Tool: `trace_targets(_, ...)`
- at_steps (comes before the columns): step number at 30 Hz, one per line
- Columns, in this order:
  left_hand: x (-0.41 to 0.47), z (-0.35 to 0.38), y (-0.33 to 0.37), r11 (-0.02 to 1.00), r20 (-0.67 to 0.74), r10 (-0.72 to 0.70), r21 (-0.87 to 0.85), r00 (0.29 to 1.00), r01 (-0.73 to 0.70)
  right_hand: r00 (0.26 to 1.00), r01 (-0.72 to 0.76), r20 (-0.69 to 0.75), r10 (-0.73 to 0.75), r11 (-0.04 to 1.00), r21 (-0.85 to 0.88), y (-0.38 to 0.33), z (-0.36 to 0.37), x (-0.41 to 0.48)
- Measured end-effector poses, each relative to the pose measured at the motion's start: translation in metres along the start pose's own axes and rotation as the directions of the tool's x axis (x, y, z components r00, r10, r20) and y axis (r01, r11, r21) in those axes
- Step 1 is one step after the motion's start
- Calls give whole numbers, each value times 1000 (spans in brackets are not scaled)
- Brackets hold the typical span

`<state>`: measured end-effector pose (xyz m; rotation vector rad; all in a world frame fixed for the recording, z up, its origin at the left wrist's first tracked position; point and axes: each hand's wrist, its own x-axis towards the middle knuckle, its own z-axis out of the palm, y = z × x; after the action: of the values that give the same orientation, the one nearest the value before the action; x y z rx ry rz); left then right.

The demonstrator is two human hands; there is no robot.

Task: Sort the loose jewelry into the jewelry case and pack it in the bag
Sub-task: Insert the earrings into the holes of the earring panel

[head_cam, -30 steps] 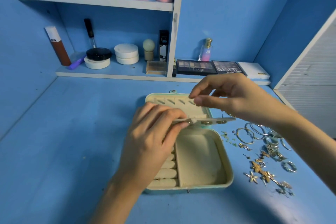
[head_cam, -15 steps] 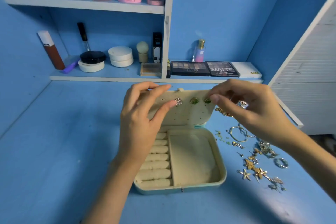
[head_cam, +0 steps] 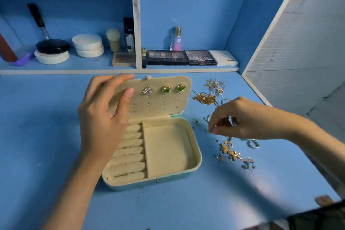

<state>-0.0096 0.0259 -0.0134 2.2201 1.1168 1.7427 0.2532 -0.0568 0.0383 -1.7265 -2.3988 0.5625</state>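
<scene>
Nearest me lies the open mint-green jewelry case with its cream velvet lining (head_cam: 194,169), ring rolls and square tray both empty. Just right of it my right hand (head_cam: 248,119) hovers over the scattered gold and silver loose jewelry (head_cam: 231,153), thumb and forefinger drawn together; whether they hold a piece I cannot tell. That pile lies to the case's right, so the right hand is the nearer one. Further back, my left hand (head_cam: 102,119), fingers spread, props the cream perforated earring panel (head_cam: 158,102), which carries three studs.
</scene>
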Motion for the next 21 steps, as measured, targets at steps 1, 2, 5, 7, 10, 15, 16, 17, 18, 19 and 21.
trace_targets(1, 0, 0, 0, 1000, 3, -2, 1, 1000, 2, 999, -24, 43, 25, 999, -27, 2, -1, -3)
trace_targets(2, 0, 0, 0, 1000, 6, -2, 5, 1000, 2, 995, -52, 86, 57, 997, -52, 4, -2, -6)
trace_targets(5, -1, 0, 0, 1000, 11, 4, 12, 1000, -4, 966, -141, 208, 155, 987, -82, 8, -5, -15)
trace_targets(7, -1, -1, 0, 1000, 17, 0, 14, 1000, 0, 940, -176, 278, 197, 979, -101, 10, -6, -19)
trace_targets(10, -1, -1, 0, 1000, 25, -14, 14, 1000, 13, 885, -210, 376, 273, 957, -201, 14, -6, -24)
trace_targets(15, -1, 0, -3, 1000, 30, -17, 5, 999, 16, 855, -191, 413, 313, 931, -310, 29, -1, -26)
trace_targets(16, -1, 0, -3, 1000, 28, -19, 0, 999, 19, 850, -194, 421, 316, 932, -306, 29, 1, -26)
trace_targets(17, -1, 1, -4, 1000, 26, -21, -5, 999, 21, 845, -206, 426, 323, 932, -297, 29, 2, -25)
trace_targets(18, -2, 1, -4, 1000, 25, -21, -8, 999, 21, 844, -220, 424, 327, 934, -283, 28, 2, -25)
trace_targets(19, -2, 1, -5, 1000, 25, -21, -8, 999, 21, 846, -223, 422, 325, 935, -274, 29, 3, -24)
trace_targets(21, -2, 1, -6, 1000, 27, -21, -9, 999, 21, 850, -217, 420, 317, 939, -268, 29, 4, -23)
